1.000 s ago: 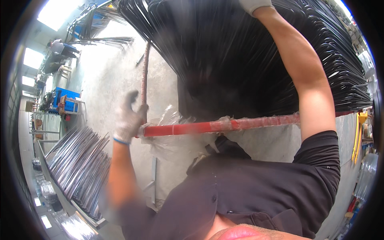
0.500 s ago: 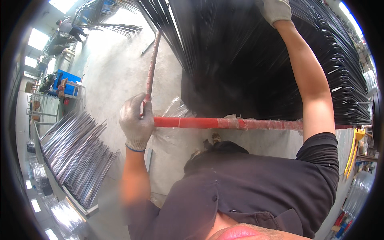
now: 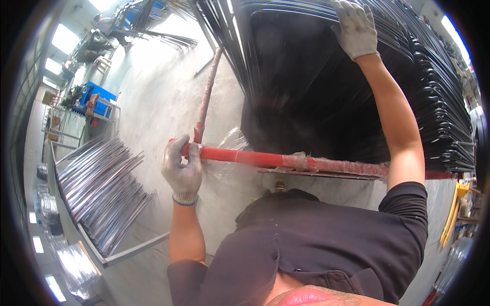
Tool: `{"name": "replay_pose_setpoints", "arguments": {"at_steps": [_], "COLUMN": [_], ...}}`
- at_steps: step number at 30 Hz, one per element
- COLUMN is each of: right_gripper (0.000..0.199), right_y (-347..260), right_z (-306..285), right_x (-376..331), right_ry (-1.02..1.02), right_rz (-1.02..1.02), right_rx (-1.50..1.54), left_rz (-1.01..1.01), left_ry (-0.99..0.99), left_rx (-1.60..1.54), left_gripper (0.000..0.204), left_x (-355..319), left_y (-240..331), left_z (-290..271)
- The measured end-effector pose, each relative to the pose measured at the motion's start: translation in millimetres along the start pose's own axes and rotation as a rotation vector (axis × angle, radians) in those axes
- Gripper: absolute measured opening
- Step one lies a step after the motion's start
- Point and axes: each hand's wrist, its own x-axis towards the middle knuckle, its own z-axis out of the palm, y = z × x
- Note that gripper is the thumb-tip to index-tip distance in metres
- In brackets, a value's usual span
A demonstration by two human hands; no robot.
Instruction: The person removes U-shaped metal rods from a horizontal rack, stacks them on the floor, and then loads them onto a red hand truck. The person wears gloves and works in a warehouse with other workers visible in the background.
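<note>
My left hand, in a whitish work glove, is closed round the left end of a red-wrapped bar that runs across in front of my body. Thumb and fingers lie on either side of the bar's end. My right hand, gloved the same way, reaches far forward over a big stack of black bent metal tubes. Its fingers are stretched and somewhat spread, lying against the tubes at the top of the stack. Clear plastic film is wound over parts of the red bar.
A second wrapped bar extends away from near my left hand. At left, a metal frame bears a pile of silvery rods. Farther back are a blue panel and a partly visible person. Yellow bars stand at right.
The view has shifted, so the stack and bars sit lower and further right. My right hand, cut off by the top edge before, now shows its spread fingers. The left hand remains at the red bar's end.
</note>
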Motion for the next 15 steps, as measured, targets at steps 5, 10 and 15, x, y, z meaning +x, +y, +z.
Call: {"name": "replay_pose_setpoints", "arguments": {"at_steps": [5, 10, 15], "right_gripper": [0.022, 0.032, 0.027], "right_y": [-24.9, -5.5, 31.3], "right_z": [-17.5, 10.6, 59.1], "right_x": [13.1, -2.7, -17.3], "right_ry": [-0.105, 0.055, 0.125], "right_rz": [0.003, -0.154, -0.278], "right_rx": [-0.008, -0.148, -0.083], "left_rz": [-0.024, -0.028, -0.107], "left_ry": [0.023, 0.024, 0.055], "left_rx": [-0.048, -0.018, -0.025], "left_gripper": [0.022, 0.026, 0.026], "left_x": [-9.0, -19.5, -31.5], "left_y": [0.9, -2.6, -18.0], "left_z": [-6.7, -21.5, -30.0]}}
